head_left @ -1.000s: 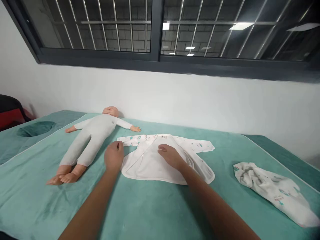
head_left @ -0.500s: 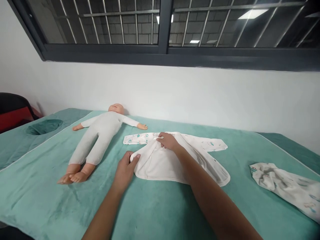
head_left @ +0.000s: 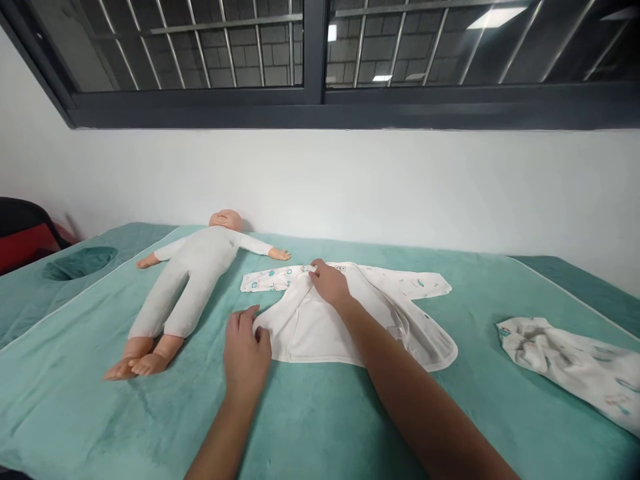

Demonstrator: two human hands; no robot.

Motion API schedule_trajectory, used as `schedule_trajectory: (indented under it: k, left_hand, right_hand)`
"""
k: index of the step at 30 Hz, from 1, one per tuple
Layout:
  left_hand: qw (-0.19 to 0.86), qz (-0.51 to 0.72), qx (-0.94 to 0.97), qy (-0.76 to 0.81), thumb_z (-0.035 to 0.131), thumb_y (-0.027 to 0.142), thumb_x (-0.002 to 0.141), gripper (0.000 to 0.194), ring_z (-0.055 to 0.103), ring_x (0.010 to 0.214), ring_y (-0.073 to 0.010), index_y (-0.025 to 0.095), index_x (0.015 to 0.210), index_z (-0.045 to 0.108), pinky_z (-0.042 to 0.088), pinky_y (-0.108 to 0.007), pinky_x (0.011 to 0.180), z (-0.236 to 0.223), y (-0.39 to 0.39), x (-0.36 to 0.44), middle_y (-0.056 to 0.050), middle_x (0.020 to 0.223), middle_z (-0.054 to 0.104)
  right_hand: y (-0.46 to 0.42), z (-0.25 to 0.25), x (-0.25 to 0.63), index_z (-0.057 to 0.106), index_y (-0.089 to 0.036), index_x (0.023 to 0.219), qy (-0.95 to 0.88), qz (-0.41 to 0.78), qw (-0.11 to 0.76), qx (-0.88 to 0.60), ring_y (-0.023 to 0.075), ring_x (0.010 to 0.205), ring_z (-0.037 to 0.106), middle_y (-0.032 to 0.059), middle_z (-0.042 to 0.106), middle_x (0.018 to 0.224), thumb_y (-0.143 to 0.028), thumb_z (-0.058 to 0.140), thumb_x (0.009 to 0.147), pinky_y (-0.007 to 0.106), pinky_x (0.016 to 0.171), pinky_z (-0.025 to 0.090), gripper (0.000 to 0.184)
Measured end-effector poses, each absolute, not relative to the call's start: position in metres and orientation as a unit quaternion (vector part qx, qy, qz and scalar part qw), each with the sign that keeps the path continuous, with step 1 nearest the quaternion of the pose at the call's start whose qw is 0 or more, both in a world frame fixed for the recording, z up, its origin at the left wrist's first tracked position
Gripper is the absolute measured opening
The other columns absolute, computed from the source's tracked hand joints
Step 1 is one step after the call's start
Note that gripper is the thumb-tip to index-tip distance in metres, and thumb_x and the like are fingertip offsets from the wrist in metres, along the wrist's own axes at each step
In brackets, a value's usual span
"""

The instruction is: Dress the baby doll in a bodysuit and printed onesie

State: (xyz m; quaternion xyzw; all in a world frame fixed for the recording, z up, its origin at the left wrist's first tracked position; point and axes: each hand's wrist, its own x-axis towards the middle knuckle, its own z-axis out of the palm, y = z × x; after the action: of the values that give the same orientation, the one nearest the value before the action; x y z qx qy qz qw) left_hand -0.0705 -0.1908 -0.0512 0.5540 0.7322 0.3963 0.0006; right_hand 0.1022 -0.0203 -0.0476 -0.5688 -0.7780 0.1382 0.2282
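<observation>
A white baby shirt (head_left: 320,327) lies spread on the bed, its front panel opened out to the left. Its printed sleeves stretch to either side. At the neckline, my right hand (head_left: 330,283) pinches the cloth near the upper edge of the opened panel. My left hand (head_left: 247,353) rests at the panel's left corner, thumb and fingers apart around the edge; the fingertips are partly hidden. Left of the shirt, a baby doll (head_left: 197,267) in a white body suit lies on its back with arms out, one hand near the shirt's left sleeve.
A green plush cover (head_left: 310,427) spreads under everything. At the right lies a crumpled white printed baby garment (head_left: 570,363). Behind the bed rise a white wall (head_left: 400,193) and a barred window (head_left: 315,60). A black and red chair (head_left: 25,233) stands at the far left.
My left hand has loosened its pinch on the panel's corner, and its fingers have spread. My right hand stays at the neckline. The view has shifted slightly.
</observation>
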Motion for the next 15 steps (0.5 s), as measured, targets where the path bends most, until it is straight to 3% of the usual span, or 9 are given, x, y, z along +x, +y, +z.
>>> schedule_trajectory:
  k: [4, 9, 15]
  left_hand:
    - [-0.084, 0.347, 0.653, 0.668, 0.038, 0.015, 0.085, 0.039, 0.050, 0.121, -0.0273, 0.018, 0.118, 0.059, 0.042, -0.043, 0.100, -0.055, -0.191, -0.067, -0.012, 0.128, 0.055]
    - [-0.078, 0.262, 0.740, 0.614, 0.036, 0.024, 0.094, 0.036, 0.048, 0.129, -0.0237, 0.020, 0.117, 0.063, 0.033, -0.047, 0.110, -0.058, -0.190, -0.061, -0.007, 0.133, 0.059]
    - [-0.069, 0.195, 0.747, 0.632, 0.033, 0.037, 0.097, 0.045, 0.039, 0.137, -0.0246, 0.021, 0.132, 0.055, 0.027, -0.050, 0.114, -0.064, -0.190, -0.057, -0.006, 0.144, 0.047]
  right_hand:
    - [-0.025, -0.047, 0.108, 0.052, -0.024, 0.118, -0.798, 0.128, 0.240, -0.538, 0.0170, 0.104, 0.057, 0.0033, 0.064, 0.115, -0.027, 0.040, 0.094, 0.027, 0.085, 0.042, 0.028]
    - [-0.042, -0.046, 0.107, 0.055, -0.021, 0.121, -0.827, 0.103, 0.229, -0.503, 0.0209, 0.117, 0.051, 0.0077, 0.057, 0.127, -0.026, 0.045, 0.092, 0.032, 0.098, 0.038, 0.031]
    - [-0.073, -0.042, 0.127, 0.049, -0.015, 0.133, -0.823, 0.038, 0.212, -0.526, 0.0251, 0.138, 0.030, 0.0125, 0.034, 0.151, -0.026, 0.041, 0.093, 0.040, 0.113, 0.023, 0.042]
